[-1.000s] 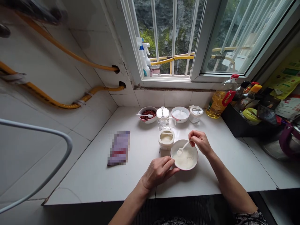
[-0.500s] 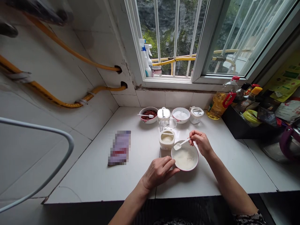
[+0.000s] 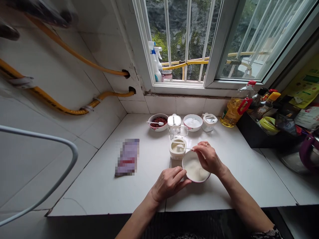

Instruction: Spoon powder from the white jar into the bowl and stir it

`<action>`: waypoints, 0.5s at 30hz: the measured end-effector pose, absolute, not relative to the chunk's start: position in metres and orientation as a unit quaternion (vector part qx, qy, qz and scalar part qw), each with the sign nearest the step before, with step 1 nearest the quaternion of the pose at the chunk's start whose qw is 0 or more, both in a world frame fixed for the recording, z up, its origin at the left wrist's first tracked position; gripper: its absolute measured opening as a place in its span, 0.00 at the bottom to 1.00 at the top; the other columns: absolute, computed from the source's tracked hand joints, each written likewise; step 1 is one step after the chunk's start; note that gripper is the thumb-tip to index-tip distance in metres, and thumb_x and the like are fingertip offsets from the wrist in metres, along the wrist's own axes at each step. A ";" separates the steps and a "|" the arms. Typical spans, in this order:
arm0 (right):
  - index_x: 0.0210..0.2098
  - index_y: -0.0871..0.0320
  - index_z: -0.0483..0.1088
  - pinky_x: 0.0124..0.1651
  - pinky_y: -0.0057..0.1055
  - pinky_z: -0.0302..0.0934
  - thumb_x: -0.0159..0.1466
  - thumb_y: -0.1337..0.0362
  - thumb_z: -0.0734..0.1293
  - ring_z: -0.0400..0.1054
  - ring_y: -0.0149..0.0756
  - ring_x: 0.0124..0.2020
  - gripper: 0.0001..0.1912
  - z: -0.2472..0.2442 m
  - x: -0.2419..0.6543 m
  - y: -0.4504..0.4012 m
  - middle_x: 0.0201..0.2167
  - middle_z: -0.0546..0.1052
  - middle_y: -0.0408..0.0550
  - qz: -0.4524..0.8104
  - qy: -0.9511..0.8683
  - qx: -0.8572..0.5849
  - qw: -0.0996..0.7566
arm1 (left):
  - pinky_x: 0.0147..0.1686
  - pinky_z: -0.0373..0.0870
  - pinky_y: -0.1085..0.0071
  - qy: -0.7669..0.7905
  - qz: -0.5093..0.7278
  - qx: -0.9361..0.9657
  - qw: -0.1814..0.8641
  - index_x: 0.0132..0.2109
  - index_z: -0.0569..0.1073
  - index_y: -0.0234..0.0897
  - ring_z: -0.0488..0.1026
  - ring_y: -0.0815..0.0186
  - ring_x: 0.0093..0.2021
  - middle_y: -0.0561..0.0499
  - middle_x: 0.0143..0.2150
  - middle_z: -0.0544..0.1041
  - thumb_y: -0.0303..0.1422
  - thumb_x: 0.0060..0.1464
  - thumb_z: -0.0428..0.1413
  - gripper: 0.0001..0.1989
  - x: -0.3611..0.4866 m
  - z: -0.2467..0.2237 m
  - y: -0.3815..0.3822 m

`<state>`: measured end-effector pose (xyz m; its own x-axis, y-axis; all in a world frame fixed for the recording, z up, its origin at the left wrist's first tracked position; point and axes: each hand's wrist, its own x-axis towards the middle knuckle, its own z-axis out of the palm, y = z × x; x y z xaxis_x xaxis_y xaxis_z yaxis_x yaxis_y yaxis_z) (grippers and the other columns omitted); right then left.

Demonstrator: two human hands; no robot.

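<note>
My left hand point(image 3: 170, 182) is closed on the left rim of a white bowl point(image 3: 195, 170) that holds pale, white grainy stuff. The thumb rests low on its near side. Above that bowl, my right hand point(image 3: 208, 157) pinches the handle of a small white spoon point(image 3: 179, 147). The spoon's head is at the mouth of a cream seasoning jar point(image 3: 177, 153), which stands with its clear lid point(image 3: 179, 130) raised. Pale contents show inside the jar. The right hand covers part of the bowl.
Behind stand a bowl of dark red beans point(image 3: 158, 127) with a spoon, a lidded jar point(image 3: 173, 120), a bowl of white grains point(image 3: 192, 123) and another jar point(image 3: 209, 121). An oil bottle point(image 3: 231, 111) and black box point(image 3: 253, 137) are right; a blurred purple packet point(image 3: 127, 156) lies left.
My right hand has moved left with the spoon, from above the bowl to the open jar's mouth. The left hand and bowl stay in place.
</note>
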<state>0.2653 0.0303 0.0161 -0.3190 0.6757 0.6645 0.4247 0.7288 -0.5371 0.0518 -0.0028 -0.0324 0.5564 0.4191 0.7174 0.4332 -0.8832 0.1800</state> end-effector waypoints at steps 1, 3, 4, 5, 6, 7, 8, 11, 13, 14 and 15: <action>0.39 0.54 0.68 0.47 0.43 0.65 0.64 0.73 0.60 0.71 0.39 0.33 0.09 0.016 0.265 0.031 0.33 0.79 0.49 0.094 -0.828 -0.320 0.451 | 0.24 0.67 0.73 -0.241 -0.405 -0.882 0.009 0.42 0.69 0.34 0.72 0.68 0.26 0.49 0.30 0.75 0.37 0.66 0.51 0.10 0.052 -0.032 -0.003; 0.40 0.54 0.68 0.47 0.45 0.65 0.63 0.75 0.60 0.71 0.39 0.32 0.11 0.018 0.266 0.030 0.33 0.79 0.49 0.054 -0.840 -0.305 0.446 | 0.24 0.67 0.73 -0.242 -0.405 -0.881 0.007 0.42 0.69 0.34 0.72 0.68 0.26 0.49 0.30 0.75 0.37 0.66 0.51 0.10 0.052 -0.033 -0.003; 0.40 0.54 0.68 0.47 0.45 0.65 0.63 0.75 0.60 0.71 0.39 0.32 0.12 0.019 0.266 0.029 0.34 0.80 0.50 0.048 -0.829 -0.313 0.461 | 0.24 0.67 0.73 -0.242 -0.406 -0.881 0.006 0.42 0.69 0.34 0.73 0.68 0.26 0.49 0.30 0.75 0.37 0.66 0.51 0.10 0.052 -0.033 -0.003; 0.40 0.54 0.68 0.47 0.45 0.65 0.63 0.75 0.60 0.72 0.40 0.33 0.11 0.020 0.267 0.028 0.34 0.80 0.50 0.051 -0.812 -0.326 0.481 | 0.24 0.67 0.73 -0.242 -0.406 -0.881 0.005 0.42 0.69 0.34 0.73 0.68 0.26 0.49 0.30 0.75 0.37 0.66 0.51 0.10 0.052 -0.033 -0.003; 0.39 0.54 0.68 0.46 0.45 0.65 0.63 0.75 0.61 0.72 0.40 0.34 0.11 0.021 0.268 0.027 0.33 0.80 0.50 0.064 -0.791 -0.342 0.504 | 0.24 0.67 0.74 -0.242 -0.407 -0.881 0.005 0.42 0.69 0.34 0.73 0.68 0.26 0.49 0.31 0.75 0.37 0.66 0.51 0.10 0.052 -0.032 -0.003; 0.38 0.54 0.68 0.44 0.43 0.66 0.63 0.74 0.61 0.72 0.40 0.34 0.09 0.022 0.269 0.025 0.32 0.79 0.49 0.086 -0.767 -0.358 0.526 | 0.25 0.67 0.74 -0.242 -0.407 -0.881 0.005 0.42 0.69 0.34 0.73 0.68 0.27 0.49 0.31 0.75 0.37 0.66 0.51 0.10 0.052 -0.032 -0.003; 0.36 0.55 0.68 0.41 0.41 0.66 0.63 0.74 0.61 0.72 0.40 0.33 0.08 0.023 0.270 0.024 0.30 0.78 0.48 0.114 -0.743 -0.372 0.544 | 0.24 0.67 0.74 -0.241 -0.408 -0.880 0.007 0.42 0.68 0.34 0.73 0.69 0.27 0.49 0.31 0.75 0.37 0.66 0.51 0.10 0.052 -0.032 -0.003; 0.31 0.55 0.67 0.31 0.33 0.64 0.60 0.74 0.60 0.68 0.34 0.25 0.08 0.026 0.276 0.022 0.24 0.73 0.43 0.190 -0.703 -0.397 0.559 | 0.24 0.67 0.74 -0.240 -0.407 -0.881 0.009 0.43 0.68 0.34 0.72 0.69 0.26 0.49 0.30 0.75 0.37 0.66 0.51 0.10 0.052 -0.032 -0.003; 0.27 0.56 0.66 0.29 0.31 0.61 0.56 0.75 0.59 0.65 0.32 0.22 0.09 0.027 0.278 0.023 0.22 0.70 0.41 0.204 -0.720 -0.406 0.524 | 0.25 0.67 0.74 -0.240 -0.406 -0.882 0.011 0.43 0.68 0.34 0.72 0.69 0.27 0.49 0.31 0.75 0.37 0.66 0.51 0.10 0.052 -0.031 -0.004; 0.26 0.56 0.66 0.29 0.30 0.60 0.54 0.75 0.59 0.63 0.31 0.22 0.09 0.027 0.278 0.024 0.21 0.69 0.41 0.200 -0.738 -0.408 0.498 | 0.25 0.67 0.73 -0.241 -0.405 -0.882 0.012 0.43 0.68 0.34 0.72 0.68 0.27 0.49 0.31 0.75 0.37 0.66 0.50 0.10 0.052 -0.031 -0.004; 0.24 0.56 0.65 0.30 0.30 0.60 0.53 0.75 0.59 0.62 0.31 0.22 0.09 0.027 0.278 0.025 0.20 0.68 0.41 0.195 -0.759 -0.406 0.469 | 0.25 0.67 0.73 -0.241 -0.404 -0.882 0.013 0.43 0.68 0.34 0.73 0.68 0.27 0.49 0.31 0.76 0.37 0.66 0.50 0.10 0.052 -0.031 -0.004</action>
<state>0.2779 0.0249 0.0274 -0.2291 0.7999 0.5547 0.4344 0.5940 -0.6771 0.0516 -0.0038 -0.0310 0.5565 0.4157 0.7194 0.4360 -0.8831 0.1730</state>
